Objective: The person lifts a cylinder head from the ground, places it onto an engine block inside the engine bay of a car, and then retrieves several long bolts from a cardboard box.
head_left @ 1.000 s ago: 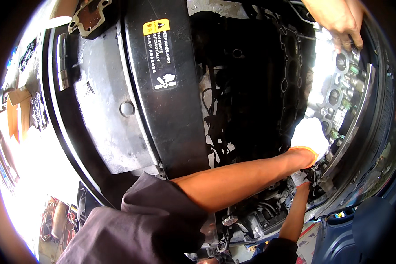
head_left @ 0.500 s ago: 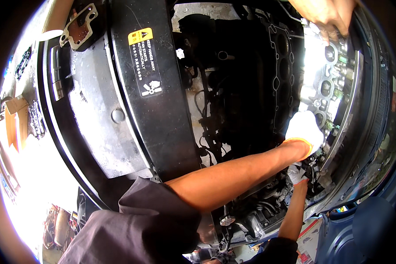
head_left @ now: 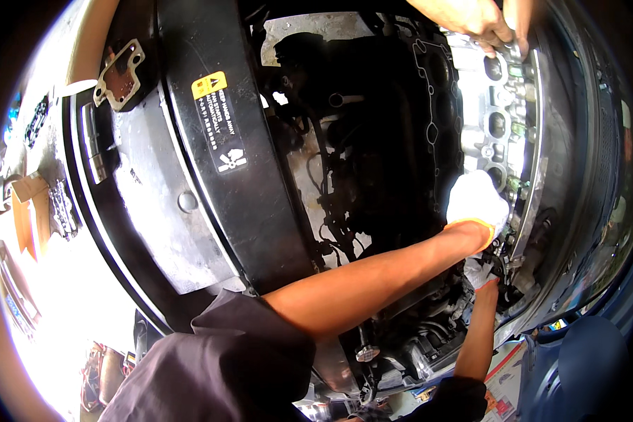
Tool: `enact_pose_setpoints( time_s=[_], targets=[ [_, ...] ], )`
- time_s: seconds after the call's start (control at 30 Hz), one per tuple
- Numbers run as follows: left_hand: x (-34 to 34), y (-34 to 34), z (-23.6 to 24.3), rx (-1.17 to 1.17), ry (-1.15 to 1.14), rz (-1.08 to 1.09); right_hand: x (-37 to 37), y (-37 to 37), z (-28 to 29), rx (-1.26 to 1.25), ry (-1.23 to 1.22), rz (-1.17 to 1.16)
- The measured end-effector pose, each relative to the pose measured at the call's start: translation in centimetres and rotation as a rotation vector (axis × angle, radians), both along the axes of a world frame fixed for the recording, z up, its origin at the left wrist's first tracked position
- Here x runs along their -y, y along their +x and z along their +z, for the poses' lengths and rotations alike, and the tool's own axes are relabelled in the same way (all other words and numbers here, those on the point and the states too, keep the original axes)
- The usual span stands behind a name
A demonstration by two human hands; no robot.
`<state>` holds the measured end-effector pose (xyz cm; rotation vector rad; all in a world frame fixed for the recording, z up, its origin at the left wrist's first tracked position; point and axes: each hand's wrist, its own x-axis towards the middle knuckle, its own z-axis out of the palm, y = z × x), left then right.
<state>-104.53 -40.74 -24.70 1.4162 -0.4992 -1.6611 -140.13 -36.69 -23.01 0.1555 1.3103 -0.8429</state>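
Observation:
A long silver cylinder head (head_left: pixel 480 116) lies along the right side of the engine bay, its upper end gripped by another person's bare hand (head_left: pixel 491 29). My left hand (head_left: pixel 477 202), in a white glove with an orange cuff, is closed on its nearer end; the fingers are hidden under the glove's back. Below it, my right hand (head_left: pixel 479 272), in a greyish glove, is curled among dark parts near that same end. What it grips is hidden. Left of the cylinder head, a thin head gasket outline (head_left: pixel 431 133) shows on the dark engine block (head_left: pixel 394 155).
The black front crossmember (head_left: pixel 239 197) with a warning sticker runs to the left. A flange part with a gasket face (head_left: pixel 122 74) rests at the upper left. Hoses and wiring (head_left: pixel 330 232) hang inside the bay. The windscreen side (head_left: pixel 598 232) borders the right, beside a blue panel (head_left: pixel 577 373).
The cylinder head has moved left, closer to the head gasket, with my left hand and the other person's hand on it. My view has also shifted slightly.

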Motion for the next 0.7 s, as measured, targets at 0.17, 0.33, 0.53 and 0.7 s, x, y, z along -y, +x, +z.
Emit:
enact_pose_setpoints(
  time_s=[0.17, 0.33, 0.53, 0.7],
  targets=[
    [1.1, -0.3, 0.1, 0.1, -0.011, -0.037, 0.6, -0.3, 0.2, 0.081, -0.017, 0.058],
    [2.8, -0.5, 0.8, 0.207, 0.027, -0.149, 1.4, -2.5, -0.7, 0.012, -0.036, 0.016],
    [4.5, -5.2, -1.9, 0.823, -0.321, -0.706, 2.9, -4.4, -1.2, 0.04, -0.007, 0.023],
    [5.4, -4.7, -0.4, 1.096, -0.442, -0.98, 3.5, -2.2, -0.4, 0.079, -0.101, 0.062]
  ],
)
